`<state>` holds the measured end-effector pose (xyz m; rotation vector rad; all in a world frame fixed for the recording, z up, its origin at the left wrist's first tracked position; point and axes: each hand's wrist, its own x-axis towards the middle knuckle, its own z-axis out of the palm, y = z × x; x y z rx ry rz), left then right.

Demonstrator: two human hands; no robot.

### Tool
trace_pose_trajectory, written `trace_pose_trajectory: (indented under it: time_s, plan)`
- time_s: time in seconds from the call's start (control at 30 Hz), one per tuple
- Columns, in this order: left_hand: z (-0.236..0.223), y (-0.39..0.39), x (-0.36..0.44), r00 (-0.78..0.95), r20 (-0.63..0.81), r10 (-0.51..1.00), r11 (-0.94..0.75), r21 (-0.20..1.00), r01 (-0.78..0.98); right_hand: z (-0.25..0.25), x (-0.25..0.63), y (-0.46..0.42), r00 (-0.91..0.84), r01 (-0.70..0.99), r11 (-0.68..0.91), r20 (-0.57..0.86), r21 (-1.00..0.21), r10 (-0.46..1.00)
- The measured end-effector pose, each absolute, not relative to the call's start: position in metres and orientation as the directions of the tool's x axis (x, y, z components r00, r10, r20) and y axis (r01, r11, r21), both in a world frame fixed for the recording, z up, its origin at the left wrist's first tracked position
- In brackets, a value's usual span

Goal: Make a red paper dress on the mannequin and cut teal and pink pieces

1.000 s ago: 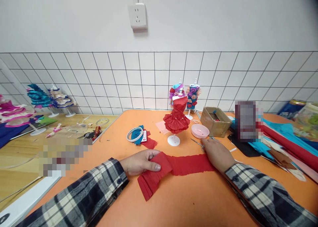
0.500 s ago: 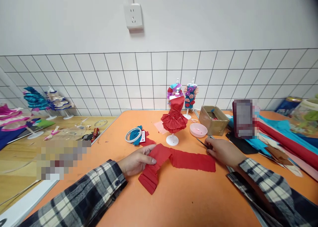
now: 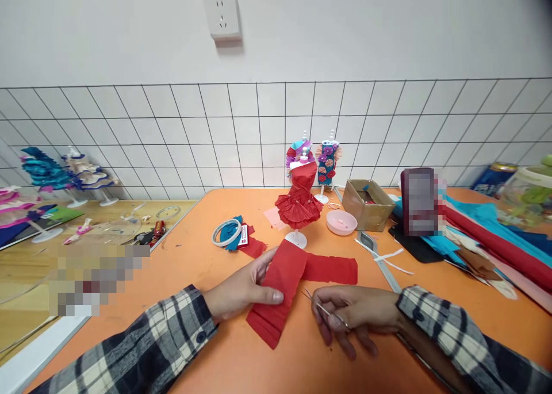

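Observation:
My left hand pinches a strip of red crepe paper, thumb on top. One end of the strip folds down toward me, and the other stretches right across the table. Just right of the paper, my right hand holds small metal scissors, their slim tips pointing left toward the strip. Behind the paper stands a mini mannequin in a red crumpled-paper dress on a round white base.
Tape rolls and red scraps lie left. A pink bowl, a cardboard box, a metal ruler and white strips stand or lie right. Farther right are a phone and coloured paper rolls. More dressed mannequins stand behind.
My right hand has lifted the scissors from beside the ruler and brought them left and nearer me. My left hand has shifted slightly right, and the paper's near part lies flatter.

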<state>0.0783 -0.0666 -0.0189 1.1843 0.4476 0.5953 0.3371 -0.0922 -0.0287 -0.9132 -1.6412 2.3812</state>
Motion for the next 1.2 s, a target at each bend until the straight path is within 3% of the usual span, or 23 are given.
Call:
trace_pose_trajectory:
  time_s: [0.13,0.27,0.67,1.03,1.2]
  plan:
    - [-0.019,-0.069,0.081,0.805,0.056,0.591,0.045,0.994,-0.102,-0.015,0.332,-0.098,-0.736,0.409,-0.278,-0.494,-0.869,0.463]
    - [-0.023,-0.072,0.081,0.785,0.059,0.617,-0.035,0.998,-0.048,-0.011,0.328,-0.105,-0.704,0.483,-0.189,-0.508,-0.855,0.495]
    - [-0.016,-0.076,0.081,0.732,0.037,0.681,0.075,0.99,-0.12,-0.01,0.327,-0.112,-0.746,0.458,-0.064,-0.422,-0.887,0.515]
    - [-0.012,-0.081,0.083,0.727,0.05,0.685,-0.078,0.997,0.005,-0.021,0.325,-0.112,-0.732,0.415,-0.158,-0.432,-0.896,0.526]
    - [-0.013,-0.077,0.08,0.722,-0.016,0.692,-0.018,0.999,0.039,-0.02,0.322,-0.113,-0.74,0.334,-0.23,-0.405,-0.914,0.537]
